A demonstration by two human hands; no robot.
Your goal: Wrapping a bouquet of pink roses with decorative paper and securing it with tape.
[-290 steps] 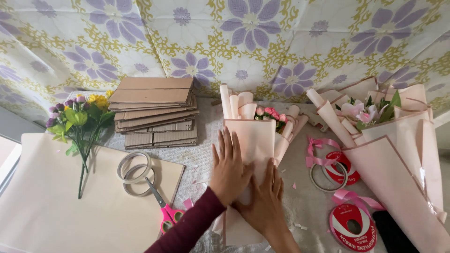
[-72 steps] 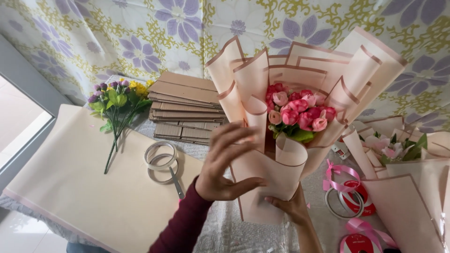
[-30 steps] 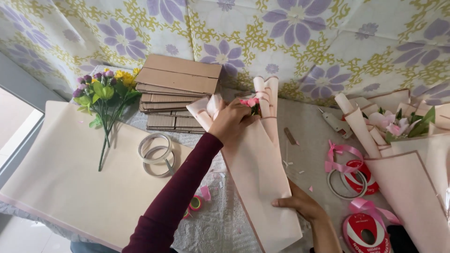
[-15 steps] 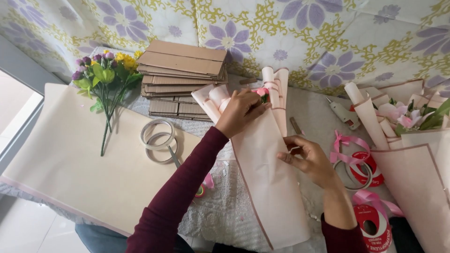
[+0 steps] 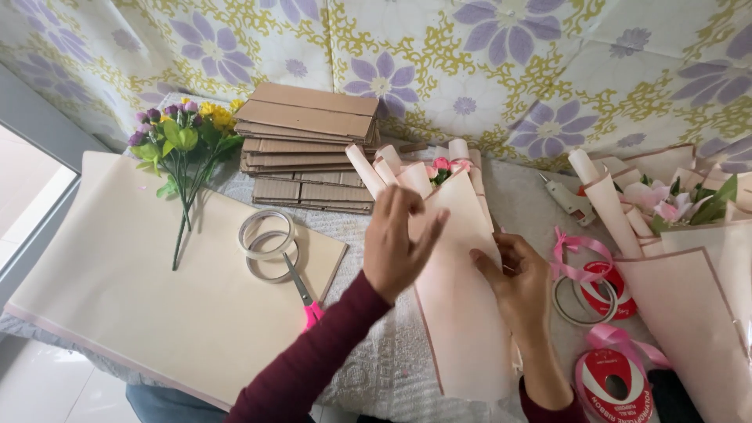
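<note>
A bouquet wrapped in pale pink paper (image 5: 462,313) lies flat on the table, its small pink flowers (image 5: 440,168) showing at the far end. My left hand (image 5: 398,243) hovers over the wrap's upper left part, fingers spread, holding nothing. On the right edge of the wrap rests my right hand (image 5: 517,286), its fingers pinching the paper's fold about halfway down.
A stack of cardboard pieces (image 5: 309,145) stands at the back. Loose purple and yellow flowers (image 5: 184,141), two tape rings (image 5: 266,239) and pink-handled scissors (image 5: 301,290) lie on a large paper sheet (image 5: 141,313). Ribbon spools (image 5: 611,376), a glue gun (image 5: 568,200) and finished bouquets (image 5: 689,258) sit right.
The bouquet was held upright, then laid flat. My left hand has lifted off its top and spread open; my right hand has moved down along the wrap's right edge.
</note>
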